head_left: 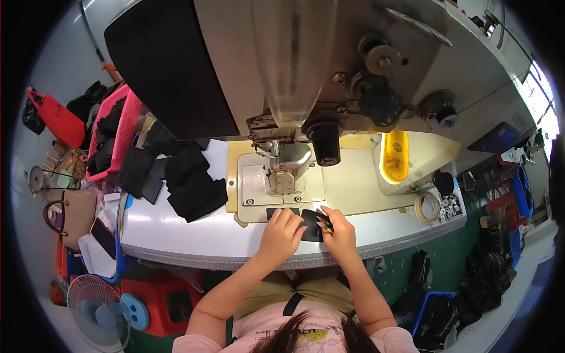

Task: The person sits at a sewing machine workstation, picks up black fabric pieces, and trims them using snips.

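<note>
A dark, smooth black piece of material (pixel 312 226) lies at the front edge of the sewing machine bed, between my two hands. My left hand (pixel 281 234) has its fingers curled over the left part of this piece, pressing and gripping it. In my right hand (pixel 341 234) is a small yellow-and-black tool that looks like thread snips (pixel 328 230), close against the piece's right side; the fingers cover most of it. Behind my hands stands the sewing machine's presser foot and needle area (pixel 282 179), apart from the piece.
Stacked black fabric pieces (pixel 194 185) lie left on the white table (pixel 159 226). A pink basket (pixel 126 126) holds more black pieces. Bobbins (pixel 450 207) and a tape roll (pixel 426 207) sit at the right. A fan (pixel 100 315) and red stool (pixel 156 300) stand below left.
</note>
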